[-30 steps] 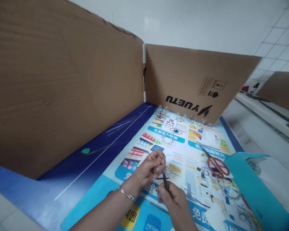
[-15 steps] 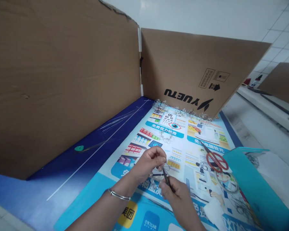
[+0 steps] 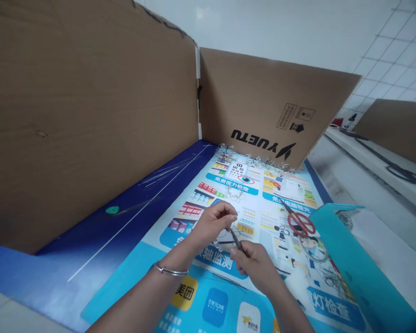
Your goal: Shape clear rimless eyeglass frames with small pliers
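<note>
My left hand (image 3: 217, 221), wearing a silver bangle (image 3: 169, 269) on the wrist, is closed in a pinch on thin wire strung with clear beads (image 3: 219, 243). The beaded wire hangs below the fingers, partly hidden behind them. My right hand (image 3: 254, 260) grips a slim, dark, pointed tool (image 3: 236, 239), possibly tweezers. Its tip points up at the left fingertips, and I cannot tell whether it touches the wire. Off to the right lie red-handled scissors (image 3: 301, 225) and a coil of wire (image 3: 315, 249).
Cardboard panels (image 3: 90, 115) stand at the left and back. Clear beaded strands (image 3: 256, 159) line the back panel's foot. A turquoise folder (image 3: 353, 259), a tangle of wire (image 3: 333, 277) and a white wad (image 3: 298, 284) lie right. A green item (image 3: 112, 210) rests left on the printed sheet.
The camera view has shifted slightly, so the scissors and folder appear further left. Both hands have risen a little in view, still together at the wire, with the tool tip near the left fingertips.
</note>
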A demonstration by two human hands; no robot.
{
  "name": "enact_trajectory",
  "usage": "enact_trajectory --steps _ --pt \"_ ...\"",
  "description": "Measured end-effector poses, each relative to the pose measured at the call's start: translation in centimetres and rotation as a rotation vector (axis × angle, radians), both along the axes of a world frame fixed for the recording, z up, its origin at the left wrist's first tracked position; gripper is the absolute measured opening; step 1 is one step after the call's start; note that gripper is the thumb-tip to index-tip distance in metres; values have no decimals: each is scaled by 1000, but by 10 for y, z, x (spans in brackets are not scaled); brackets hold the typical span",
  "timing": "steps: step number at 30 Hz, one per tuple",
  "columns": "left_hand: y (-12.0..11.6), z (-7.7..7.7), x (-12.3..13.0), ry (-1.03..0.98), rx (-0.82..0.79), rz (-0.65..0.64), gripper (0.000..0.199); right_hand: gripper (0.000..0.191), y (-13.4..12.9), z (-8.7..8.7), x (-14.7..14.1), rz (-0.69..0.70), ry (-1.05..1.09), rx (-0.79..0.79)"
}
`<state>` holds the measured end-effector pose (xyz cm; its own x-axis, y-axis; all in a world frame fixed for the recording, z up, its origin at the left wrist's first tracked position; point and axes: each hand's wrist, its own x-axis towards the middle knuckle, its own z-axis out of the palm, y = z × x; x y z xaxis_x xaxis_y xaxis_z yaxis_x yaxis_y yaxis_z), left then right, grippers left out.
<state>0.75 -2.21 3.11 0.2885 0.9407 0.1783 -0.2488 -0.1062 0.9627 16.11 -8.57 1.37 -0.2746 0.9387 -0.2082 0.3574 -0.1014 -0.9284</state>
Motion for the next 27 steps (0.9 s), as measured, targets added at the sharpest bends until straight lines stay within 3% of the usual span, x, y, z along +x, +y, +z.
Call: enact_trajectory --steps 7,13,16,20,27 --pt "-2 -5 3 -175 -94 -55 13 30 -6 5 -6 2 31 32" --pt "-5 -12 5 -408 -163 -266 22 15 -16 15 -13 -6 -290 473" --pt "-10 -12 8 -500 -201 -329 26 10 -20 13 -14 -10 -360 596" --pt "-18 -11 16 -628 -258 -387 29 9 -22 11 -16 6 -352 642" --pt "-20 -12 23 -673 -243 -420 28 10 -25 10 -14 2 -402 685"
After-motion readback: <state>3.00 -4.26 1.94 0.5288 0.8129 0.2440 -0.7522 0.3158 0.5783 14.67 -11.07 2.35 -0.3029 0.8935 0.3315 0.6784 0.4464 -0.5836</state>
